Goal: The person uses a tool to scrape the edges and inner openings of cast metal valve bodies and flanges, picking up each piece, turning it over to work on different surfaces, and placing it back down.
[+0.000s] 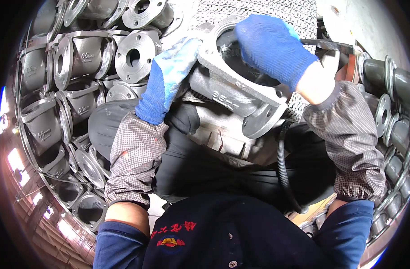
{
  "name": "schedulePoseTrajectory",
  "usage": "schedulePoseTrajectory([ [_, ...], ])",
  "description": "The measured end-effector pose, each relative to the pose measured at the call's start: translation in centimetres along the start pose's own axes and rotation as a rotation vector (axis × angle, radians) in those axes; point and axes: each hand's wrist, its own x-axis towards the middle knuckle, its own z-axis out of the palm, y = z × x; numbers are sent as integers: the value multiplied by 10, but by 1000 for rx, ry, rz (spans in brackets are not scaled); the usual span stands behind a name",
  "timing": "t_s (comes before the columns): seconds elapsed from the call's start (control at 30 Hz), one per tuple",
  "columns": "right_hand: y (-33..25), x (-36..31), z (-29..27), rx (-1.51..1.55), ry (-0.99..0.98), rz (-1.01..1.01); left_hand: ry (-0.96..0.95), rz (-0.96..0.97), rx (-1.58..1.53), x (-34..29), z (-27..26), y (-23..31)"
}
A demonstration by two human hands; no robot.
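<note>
A grey cast-metal valve body (220,93) with flanges lies tilted in front of me, its wide opening facing up. My left hand (174,62), in a blue glove with a pale, worn coating, grips the rim on its left side. Over the opening, my right hand (270,48) in a blue knitted glove is closed, its fingertips down inside the rim. Whatever those fingers hold is hidden by the glove. A dark interior with a shiny patch shows beside the right hand.
Grey flanged valve bodies (83,57) are stacked on the left; more flanged castings (384,115) stand on the right. Behind the work is a perforated metal surface (276,8). A ribbed hose (282,157) hangs by my right leg. A dark bar (327,45) sits beyond my right wrist.
</note>
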Motion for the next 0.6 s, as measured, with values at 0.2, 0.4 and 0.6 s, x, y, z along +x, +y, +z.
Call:
schedulePoseTrajectory([
  [0.2, 2, 2, -10, -112, -103, -13, -1, 22, 22, 0, 1, -3],
  [0.4, 13, 4, -6, -216, -63, -121, 1, 13, 11, 0, 0, -1],
  [0.6, 17, -10, -9, -233, 89, -132, 15, 40, 35, 3, 0, -1],
])
